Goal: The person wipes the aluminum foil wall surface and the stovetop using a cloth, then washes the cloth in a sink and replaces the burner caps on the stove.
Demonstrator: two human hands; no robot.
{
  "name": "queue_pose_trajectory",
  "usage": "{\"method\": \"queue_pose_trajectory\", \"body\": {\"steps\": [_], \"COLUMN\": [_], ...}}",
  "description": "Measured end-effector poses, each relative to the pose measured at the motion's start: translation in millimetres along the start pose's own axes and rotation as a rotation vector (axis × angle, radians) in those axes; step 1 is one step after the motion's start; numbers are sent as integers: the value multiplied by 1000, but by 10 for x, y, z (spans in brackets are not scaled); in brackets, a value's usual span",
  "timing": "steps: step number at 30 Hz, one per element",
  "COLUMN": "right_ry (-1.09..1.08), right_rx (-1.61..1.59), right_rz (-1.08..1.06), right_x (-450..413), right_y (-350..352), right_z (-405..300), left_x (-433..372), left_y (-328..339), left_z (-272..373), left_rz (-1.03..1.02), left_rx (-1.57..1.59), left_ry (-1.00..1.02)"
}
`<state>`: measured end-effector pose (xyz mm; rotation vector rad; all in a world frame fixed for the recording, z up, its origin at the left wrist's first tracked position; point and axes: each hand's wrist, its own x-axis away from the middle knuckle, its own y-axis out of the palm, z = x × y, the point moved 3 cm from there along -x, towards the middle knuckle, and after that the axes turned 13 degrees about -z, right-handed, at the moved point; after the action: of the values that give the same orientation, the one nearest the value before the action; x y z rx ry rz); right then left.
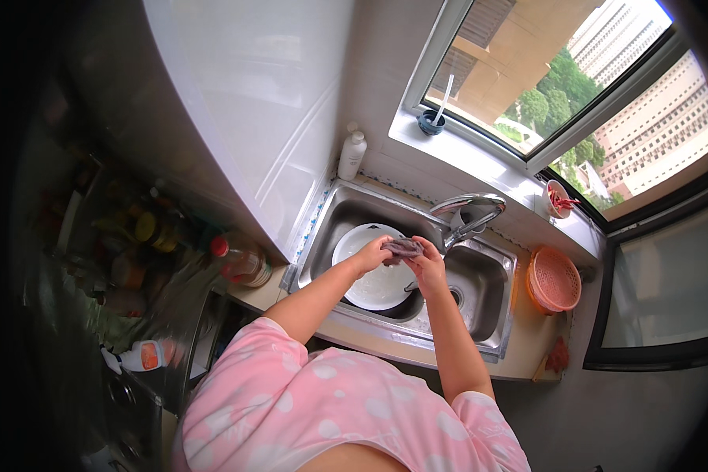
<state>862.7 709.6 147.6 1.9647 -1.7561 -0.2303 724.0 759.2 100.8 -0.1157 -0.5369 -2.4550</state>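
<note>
Both hands hold a greyish, bunched-up cloth above a white basin in the larger bowl of a stainless steel double sink. My left hand grips the cloth's left end, and my right hand grips its right end. The basin appears to have some water in it. Just beyond my right hand, a chrome faucet arches over the divider. The smaller sink bowl with its drain lies to the right of my right wrist.
A white pump bottle stands behind the sink. Orange plastic baskets sit at the right. On the windowsill are a bowl with red items and a dark cup-like thing. A red-capped bottle and a spray bottle are at the left.
</note>
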Motion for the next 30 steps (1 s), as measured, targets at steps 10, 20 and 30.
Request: {"method": "queue_pose_trajectory", "body": {"steps": [10, 20, 30], "right_ry": [120, 395, 606], "right_rx": [-80, -43, 591], "right_rz": [241, -276, -306], "right_x": [149, 9, -416], "right_y": [-66, 327, 491], "right_z": [567, 307, 720], "left_x": [-31, -68, -3], "left_y": [95, 190, -150], "left_z": [265, 446, 232], "left_rz": [16, -116, 60], "left_rx": [285, -85, 62], "left_ry": [19, 120, 168]}}
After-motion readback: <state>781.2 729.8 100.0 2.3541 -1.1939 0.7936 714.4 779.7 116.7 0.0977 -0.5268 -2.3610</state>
